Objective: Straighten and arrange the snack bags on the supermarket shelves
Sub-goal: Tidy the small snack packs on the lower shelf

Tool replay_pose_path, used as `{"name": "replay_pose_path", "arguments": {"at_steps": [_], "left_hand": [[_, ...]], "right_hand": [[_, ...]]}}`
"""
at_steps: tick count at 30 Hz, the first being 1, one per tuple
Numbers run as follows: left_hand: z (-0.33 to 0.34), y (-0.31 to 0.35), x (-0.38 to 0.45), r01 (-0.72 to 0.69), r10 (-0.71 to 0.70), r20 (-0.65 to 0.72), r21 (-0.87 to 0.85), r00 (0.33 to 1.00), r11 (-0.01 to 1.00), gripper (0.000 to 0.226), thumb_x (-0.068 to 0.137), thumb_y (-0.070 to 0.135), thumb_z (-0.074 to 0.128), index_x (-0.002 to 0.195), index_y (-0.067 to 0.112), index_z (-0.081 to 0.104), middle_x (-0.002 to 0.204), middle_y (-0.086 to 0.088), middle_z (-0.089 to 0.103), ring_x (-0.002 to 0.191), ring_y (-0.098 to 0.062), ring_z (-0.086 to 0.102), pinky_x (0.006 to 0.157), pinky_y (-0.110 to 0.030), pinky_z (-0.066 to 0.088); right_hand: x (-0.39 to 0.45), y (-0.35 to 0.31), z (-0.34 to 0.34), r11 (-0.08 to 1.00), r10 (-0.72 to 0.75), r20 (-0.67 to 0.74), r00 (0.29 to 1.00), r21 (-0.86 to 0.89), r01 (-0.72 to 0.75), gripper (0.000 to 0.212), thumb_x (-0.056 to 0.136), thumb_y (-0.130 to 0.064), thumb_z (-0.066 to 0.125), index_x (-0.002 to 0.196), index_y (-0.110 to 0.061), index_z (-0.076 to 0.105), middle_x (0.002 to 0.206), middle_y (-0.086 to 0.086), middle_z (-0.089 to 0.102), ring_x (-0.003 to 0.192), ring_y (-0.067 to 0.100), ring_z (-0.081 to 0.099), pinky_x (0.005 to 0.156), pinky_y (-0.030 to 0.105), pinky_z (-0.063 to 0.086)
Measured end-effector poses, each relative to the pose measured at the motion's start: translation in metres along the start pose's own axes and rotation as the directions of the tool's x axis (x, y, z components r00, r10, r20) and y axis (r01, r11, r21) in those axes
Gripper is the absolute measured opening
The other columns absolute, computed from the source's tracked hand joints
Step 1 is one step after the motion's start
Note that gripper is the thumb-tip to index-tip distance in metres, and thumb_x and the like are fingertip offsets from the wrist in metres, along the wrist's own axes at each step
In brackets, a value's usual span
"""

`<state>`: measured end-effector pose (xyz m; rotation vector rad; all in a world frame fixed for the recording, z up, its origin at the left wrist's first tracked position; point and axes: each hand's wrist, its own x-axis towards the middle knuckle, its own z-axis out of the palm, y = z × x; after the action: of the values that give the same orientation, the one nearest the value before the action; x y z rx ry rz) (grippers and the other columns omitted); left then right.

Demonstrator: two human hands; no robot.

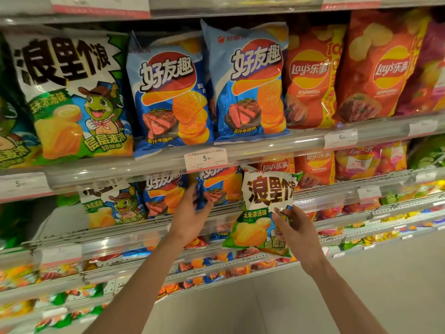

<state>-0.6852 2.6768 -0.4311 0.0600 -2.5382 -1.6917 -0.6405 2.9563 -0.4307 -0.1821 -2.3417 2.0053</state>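
Note:
My right hand (296, 227) grips a small white-and-green corn snack bag (262, 208) by its lower right side, holding it upright in front of the second shelf. My left hand (192, 213) pinches the edge of a small blue steak-flavour chip bag (216, 186) standing on that second shelf. A matching blue bag (163, 194) and a white-and-green bag (113, 203) stand to its left. On the shelf above, two large blue bags (250, 85) stand upright beside a large white-and-green bag (69, 97).
Red Lay's bags (313, 78) fill the right of the upper shelf, smaller ones (315, 167) the shelf below. Clear rails with price tags (206, 159) front each shelf. Lower shelves (216, 263) hold several small packets. Grey floor (313, 297) lies at the bottom right.

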Motion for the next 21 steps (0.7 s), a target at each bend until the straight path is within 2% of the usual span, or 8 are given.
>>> {"name": "replay_pose_path", "arguments": {"at_steps": [2,4,6,8,11,13,17,21], "left_hand": [[-0.009,-0.001,-0.017,0.018,-0.019,-0.026,-0.030,0.999,0.999,0.048,0.096,0.016,0.070,0.125,0.048,0.049,0.121,0.032,0.057,0.112,0.004,0.058,0.094,-0.021,0.050],[-0.018,-0.003,-0.033,0.036,-0.037,-0.037,-0.023,0.999,0.999,0.046,0.097,0.020,0.069,0.135,0.036,0.049,0.129,0.022,0.055,0.108,0.006,0.061,0.084,-0.012,0.051],[-0.025,-0.004,-0.048,0.046,-0.047,-0.015,-0.040,0.999,0.998,0.042,0.097,0.026,0.068,0.135,0.030,0.052,0.129,0.015,0.058,0.103,0.013,0.061,0.076,-0.006,0.051],[-0.033,0.000,-0.065,0.046,-0.043,0.039,-0.059,0.998,0.997,0.036,0.094,0.035,0.068,0.128,0.034,0.056,0.122,0.017,0.065,0.103,0.012,0.062,0.079,-0.007,0.051],[-0.050,0.002,-0.087,0.080,-0.053,0.169,-0.157,0.984,0.984,0.039,0.083,0.052,0.067,0.121,0.044,0.058,0.112,0.026,0.070,0.104,0.008,0.065,0.080,-0.011,0.053],[-0.066,-0.002,-0.098,0.122,-0.075,0.223,-0.202,0.972,0.972,0.046,0.078,0.058,0.070,0.121,0.048,0.057,0.111,0.033,0.068,0.105,0.008,0.065,0.077,-0.013,0.055],[-0.110,-0.020,-0.116,0.106,-0.065,0.172,-0.242,0.983,0.965,0.078,0.062,0.079,0.076,0.129,0.047,0.056,0.116,0.030,0.069,0.108,0.010,0.064,0.081,-0.013,0.055],[-0.160,-0.040,-0.129,0.099,-0.073,0.118,-0.237,0.990,0.966,0.085,0.057,0.075,0.083,0.130,0.044,0.055,0.116,0.027,0.069,0.108,0.008,0.065,0.082,-0.016,0.056]], "right_hand": [[-0.003,0.000,0.005,1.000,0.025,0.008,1.000,0.009,-0.025,0.025,0.091,-0.038,0.076,0.112,-0.027,0.069,0.107,-0.004,0.076,0.104,0.015,0.073,0.079,0.029,0.061],[-0.009,-0.001,0.011,0.998,0.048,0.020,0.999,0.037,-0.049,0.032,0.090,-0.036,0.077,0.118,-0.025,0.067,0.114,0.000,0.075,0.111,0.020,0.071,0.092,0.043,0.060],[-0.017,-0.005,0.020,0.997,0.052,0.039,0.998,0.053,-0.054,0.034,0.090,-0.031,0.078,0.121,-0.025,0.066,0.111,-0.002,0.075,0.112,0.020,0.071,0.096,0.048,0.058],[-0.028,-0.010,0.033,0.998,0.050,0.043,0.998,0.045,-0.052,0.038,0.088,-0.033,0.080,0.122,-0.025,0.066,0.109,-0.005,0.076,0.110,0.019,0.071,0.092,0.045,0.060],[-0.050,-0.021,0.064,0.998,0.043,0.075,0.996,0.051,-0.047,0.050,0.080,-0.043,0.082,0.125,-0.027,0.064,0.110,-0.007,0.076,0.109,0.016,0.072,0.085,0.032,0.060],[-0.067,-0.028,0.090,0.997,0.048,0.100,0.994,0.055,-0.054,0.056,0.077,-0.047,0.082,0.126,-0.028,0.064,0.112,-0.006,0.076,0.110,0.015,0.071,0.089,0.034,0.060],[-0.097,-0.040,0.147,0.997,0.053,0.124,0.991,0.057,-0.060,0.042,0.086,-0.035,0.082,0.124,-0.035,0.064,0.112,-0.012,0.076,0.111,0.008,0.070,0.088,0.030,0.058],[-0.118,-0.054,0.203,0.995,0.050,0.157,0.986,0.076,-0.063,0.044,0.086,-0.032,0.082,0.125,-0.034,0.063,0.112,-0.012,0.075,0.112,0.007,0.068,0.086,0.026,0.058]]}}
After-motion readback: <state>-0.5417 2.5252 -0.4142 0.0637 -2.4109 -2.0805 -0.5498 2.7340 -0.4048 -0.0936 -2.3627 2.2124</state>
